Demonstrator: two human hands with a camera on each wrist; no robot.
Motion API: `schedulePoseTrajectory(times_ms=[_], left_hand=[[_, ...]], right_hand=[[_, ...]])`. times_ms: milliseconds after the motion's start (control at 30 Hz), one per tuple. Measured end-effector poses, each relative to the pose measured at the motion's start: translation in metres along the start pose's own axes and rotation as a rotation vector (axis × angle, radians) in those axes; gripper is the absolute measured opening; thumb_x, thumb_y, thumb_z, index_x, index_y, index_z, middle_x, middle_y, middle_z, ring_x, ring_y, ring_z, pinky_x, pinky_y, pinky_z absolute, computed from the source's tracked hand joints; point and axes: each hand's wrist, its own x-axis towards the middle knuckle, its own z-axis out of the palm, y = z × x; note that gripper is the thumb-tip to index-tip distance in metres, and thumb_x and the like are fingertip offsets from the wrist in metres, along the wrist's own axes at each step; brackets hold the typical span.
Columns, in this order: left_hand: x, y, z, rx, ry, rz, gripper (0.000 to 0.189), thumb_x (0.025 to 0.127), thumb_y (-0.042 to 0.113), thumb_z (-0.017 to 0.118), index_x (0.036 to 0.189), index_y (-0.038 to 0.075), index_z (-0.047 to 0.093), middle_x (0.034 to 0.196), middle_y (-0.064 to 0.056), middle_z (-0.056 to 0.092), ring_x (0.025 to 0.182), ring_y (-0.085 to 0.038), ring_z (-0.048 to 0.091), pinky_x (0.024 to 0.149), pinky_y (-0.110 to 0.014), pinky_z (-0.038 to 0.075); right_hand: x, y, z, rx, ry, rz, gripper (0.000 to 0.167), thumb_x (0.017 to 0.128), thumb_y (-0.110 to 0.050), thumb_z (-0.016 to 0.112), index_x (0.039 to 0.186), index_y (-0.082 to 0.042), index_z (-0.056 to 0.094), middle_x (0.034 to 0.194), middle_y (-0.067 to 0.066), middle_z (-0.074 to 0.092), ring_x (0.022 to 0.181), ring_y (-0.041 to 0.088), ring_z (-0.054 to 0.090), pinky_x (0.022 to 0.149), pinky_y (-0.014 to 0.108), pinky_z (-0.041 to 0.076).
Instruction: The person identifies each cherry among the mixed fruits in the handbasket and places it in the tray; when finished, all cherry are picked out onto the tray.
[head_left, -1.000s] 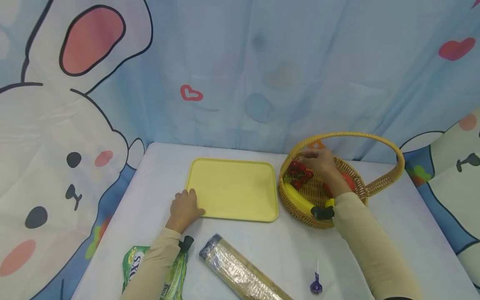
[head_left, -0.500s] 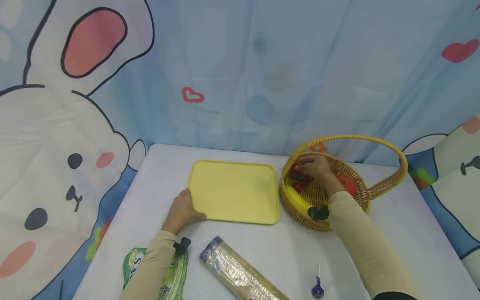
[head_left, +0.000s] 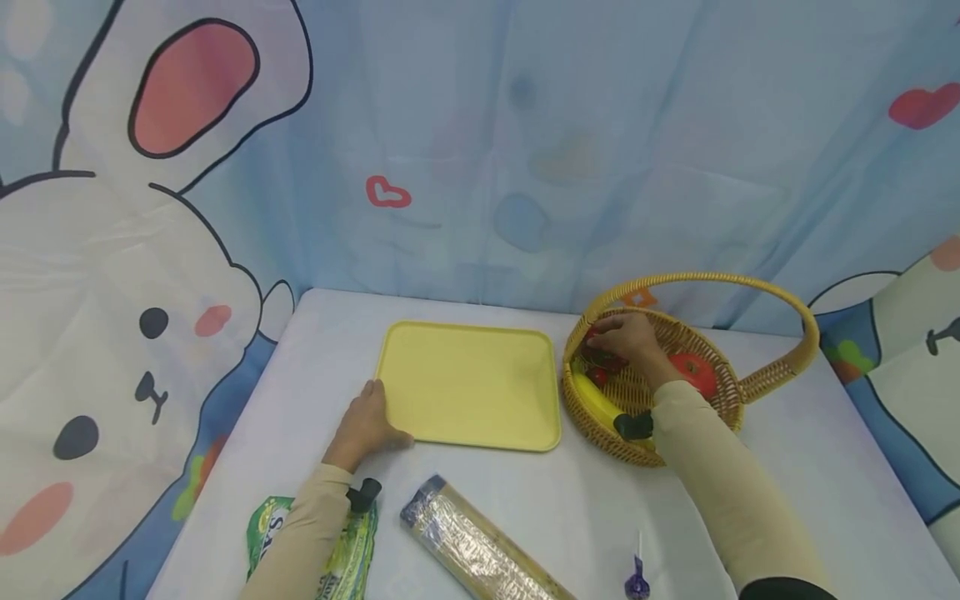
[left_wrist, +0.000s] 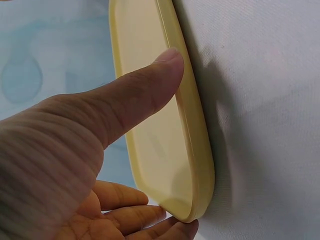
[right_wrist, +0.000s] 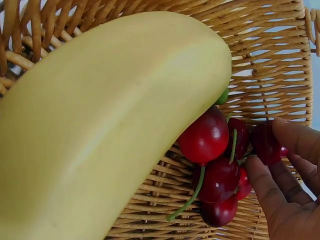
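My left hand point(head_left: 366, 423) holds a pale yellow tray point(head_left: 472, 383) at its front-left corner. In the left wrist view the thumb point(left_wrist: 145, 90) lies across the long rim and the fingertips touch the short side. Inside a wicker basket point(head_left: 723, 408), my right hand point(head_left: 630, 340) pinches a dark red cherry point(right_wrist: 265, 144) between thumb and fingers. Several more cherries point(right_wrist: 220, 180) with green stems cluster beside it. A yellow banana point(right_wrist: 115, 115) lies close to them along the basket's left side. To the right of the hand sits a red tomato point(head_left: 693, 373).
The basket's tall hoop handle point(head_left: 705, 277) leans out to the right. Near the front lie a green packet point(head_left: 348, 546) partly under the left sleeve, a long foil-wrapped box point(head_left: 480, 546), and a purple lollipop point(head_left: 637, 583). A printed curtain point(head_left: 465, 150) hangs behind the white table.
My right hand has lowered slightly onto the cherries in the basket, uncovering more of the tomato. The left hand has settled closer around the tray's corner.
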Motion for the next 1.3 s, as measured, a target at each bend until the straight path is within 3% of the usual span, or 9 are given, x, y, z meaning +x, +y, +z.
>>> schedulePoseTrajectory(times_ms=[300, 433, 667, 867, 967, 1167, 1300], left_hand=[[-0.002, -0.003, 0.0, -0.008, -0.01, 0.001, 0.118, 0.069, 0.025, 0.091, 0.15, -0.017, 0.017, 0.157, -0.036, 0.018, 0.143, -0.05, 0.029, 0.119, -0.053, 0.028], [-0.002, -0.006, 0.001, -0.013, -0.001, -0.001, 0.117, 0.068, 0.025, 0.091, 0.15, -0.016, 0.019, 0.157, -0.034, 0.022, 0.14, -0.049, 0.035, 0.118, -0.054, 0.031], [-0.003, -0.007, 0.002, -0.016, 0.004, -0.008, 0.117, 0.068, 0.025, 0.091, 0.15, -0.016, 0.019, 0.157, -0.035, 0.02, 0.141, -0.05, 0.033, 0.118, -0.054, 0.031], [-0.004, -0.007, 0.001, -0.01, 0.001, -0.007, 0.116, 0.069, 0.025, 0.091, 0.15, -0.017, 0.019, 0.156, -0.036, 0.02, 0.141, -0.05, 0.032, 0.118, -0.055, 0.03], [-0.004, -0.008, 0.001, -0.007, 0.003, -0.007, 0.115, 0.069, 0.025, 0.091, 0.149, -0.017, 0.02, 0.156, -0.036, 0.021, 0.141, -0.05, 0.033, 0.118, -0.055, 0.031], [-0.003, -0.009, 0.001, -0.01, 0.013, 0.003, 0.115, 0.069, 0.026, 0.091, 0.149, -0.017, 0.02, 0.156, -0.036, 0.022, 0.14, -0.05, 0.035, 0.117, -0.054, 0.032], [-0.003, -0.01, 0.001, -0.018, 0.012, 0.005, 0.115, 0.07, 0.026, 0.09, 0.149, -0.017, 0.02, 0.156, -0.035, 0.022, 0.141, -0.049, 0.034, 0.118, -0.054, 0.031]], right_hand=[[-0.005, 0.009, -0.01, 0.059, -0.01, -0.016, 0.047, 0.094, -0.023, 0.068, 0.134, 0.0, 0.06, 0.139, 0.025, 0.054, 0.128, 0.042, 0.05, 0.105, 0.055, 0.047], [-0.014, 0.007, -0.019, 0.096, -0.019, -0.028, 0.048, 0.094, -0.023, 0.07, 0.136, -0.003, 0.059, 0.144, 0.022, 0.051, 0.133, 0.041, 0.046, 0.109, 0.057, 0.043], [-0.04, -0.002, -0.034, 0.142, -0.06, -0.06, 0.055, 0.093, -0.031, 0.071, 0.139, -0.005, 0.055, 0.157, 0.015, 0.036, 0.142, 0.04, 0.036, 0.115, 0.059, 0.034], [-0.062, -0.009, -0.04, 0.128, -0.063, -0.062, 0.065, 0.088, -0.037, 0.075, 0.14, -0.004, 0.053, 0.148, 0.018, 0.046, 0.137, 0.038, 0.041, 0.116, 0.059, 0.032], [-0.073, -0.014, -0.039, 0.113, -0.057, -0.08, 0.067, 0.085, -0.041, 0.078, 0.136, -0.003, 0.056, 0.141, 0.017, 0.053, 0.129, 0.034, 0.048, 0.112, 0.056, 0.038], [-0.093, -0.028, -0.029, 0.166, -0.09, -0.169, 0.055, 0.083, -0.031, 0.082, 0.124, 0.001, 0.064, 0.112, -0.004, 0.068, 0.1, 0.013, 0.062, 0.089, 0.029, 0.053], [-0.1, -0.04, -0.018, 0.248, -0.168, -0.235, 0.045, 0.083, -0.017, 0.081, 0.118, 0.007, 0.065, 0.099, -0.007, 0.071, 0.089, 0.01, 0.068, 0.078, 0.025, 0.059]])
